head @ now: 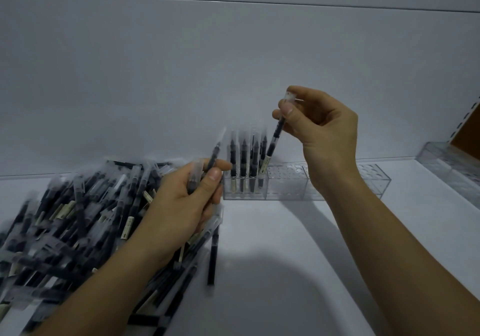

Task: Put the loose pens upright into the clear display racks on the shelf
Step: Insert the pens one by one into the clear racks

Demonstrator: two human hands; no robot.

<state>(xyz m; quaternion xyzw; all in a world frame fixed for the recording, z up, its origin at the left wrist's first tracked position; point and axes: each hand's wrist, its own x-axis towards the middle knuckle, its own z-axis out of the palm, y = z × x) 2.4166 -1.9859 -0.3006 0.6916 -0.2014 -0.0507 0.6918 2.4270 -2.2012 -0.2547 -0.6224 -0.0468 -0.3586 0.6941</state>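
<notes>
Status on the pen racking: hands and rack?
Right hand pinches a pen near its cap, tilted, lower end in the clear rack beside the standing pens. Left hand grips spare pens over the loose pile. Nothing blocking the rack.

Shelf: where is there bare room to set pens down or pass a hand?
Bare shelf lies in front of the clear rack, right of the pen pile, and between that rack and the second rack. Crowded: the left side, under the pile.

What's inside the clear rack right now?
The clear rack holds several black pens upright at its left end; the right hand holds another pen, tilted, lower end in it. Holes further right look empty; the forearm covers part.
</notes>
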